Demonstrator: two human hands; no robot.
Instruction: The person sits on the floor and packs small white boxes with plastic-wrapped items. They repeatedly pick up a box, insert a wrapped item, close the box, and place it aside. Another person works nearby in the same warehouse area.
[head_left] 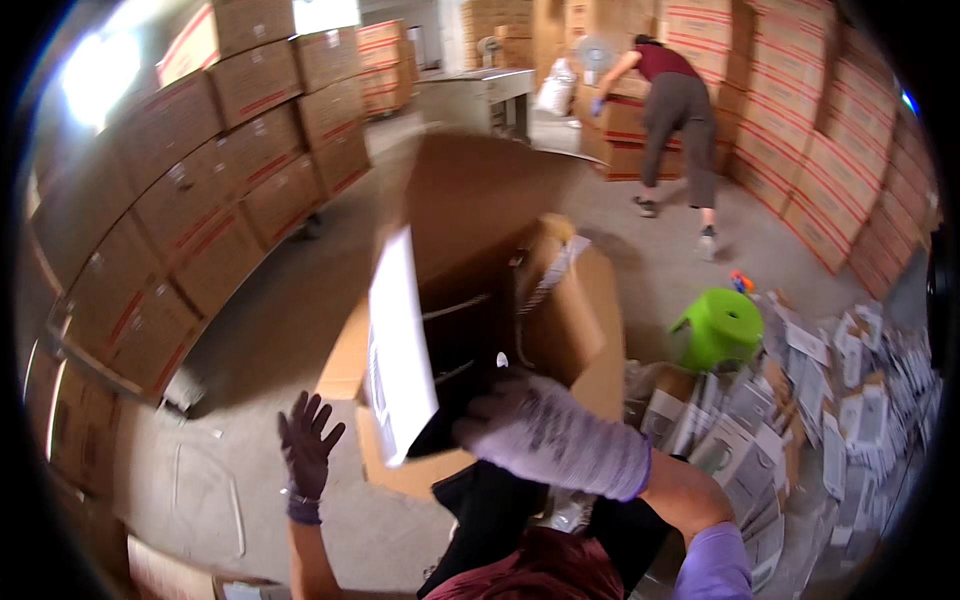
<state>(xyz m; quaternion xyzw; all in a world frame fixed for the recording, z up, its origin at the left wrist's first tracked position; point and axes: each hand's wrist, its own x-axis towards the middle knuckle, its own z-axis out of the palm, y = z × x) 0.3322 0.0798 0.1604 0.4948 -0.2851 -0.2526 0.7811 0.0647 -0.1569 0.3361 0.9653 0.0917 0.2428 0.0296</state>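
My right hand (540, 430), in a pale lilac knit glove, is curled at the near edge of a white flat box (400, 350). The box stands on edge, its near side dark and blurred, over an open brown cardboard carton (590, 330). Motion blur and the glove hide how my fingers meet it. One tall carton flap (480, 200) stands up at the far side. My left hand (308, 445), in a darker purple glove, is raised left of the carton with fingers spread, touching nothing.
A green plastic stool (725, 328) stands on the right beside a wide heap of small white-and-grey boxes (740, 450). Stacked brown cartons (210, 200) line the left, some on a wheeled base. Another person (680, 100) bends over cartons at the back. A table (470, 100) stands behind.
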